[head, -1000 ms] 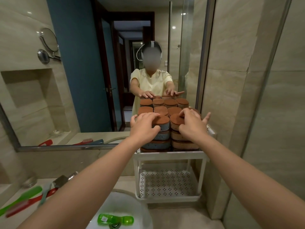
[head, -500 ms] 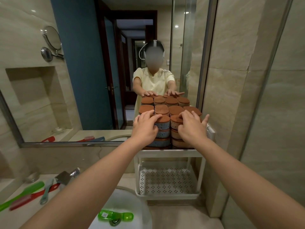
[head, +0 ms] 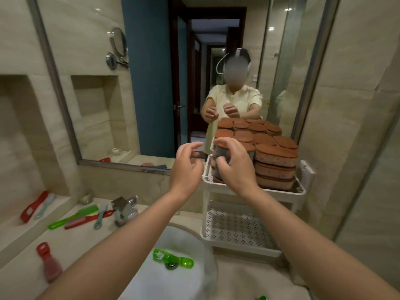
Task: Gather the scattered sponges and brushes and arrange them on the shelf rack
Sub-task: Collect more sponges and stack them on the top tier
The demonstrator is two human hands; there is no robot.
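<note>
Wrapping up w/ the sponges, I'd say: stacks sit on the shelf rack top tier. Your left hand is loosely curled, empty, just left of the rack. Your right hand is half-curled before the front-left stack, empty per the mirror. Next, prob. brushes: the green brush on the counter, then the lower tier. Brush stickers are unreadable.

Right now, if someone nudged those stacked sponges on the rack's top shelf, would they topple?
Probably light and squashy: the sponges look porous. Stacked several high, well above the rim of the rack, the outer columns could tip under a sideways nudge. Packed side by side, they likely brace each other.
</note>
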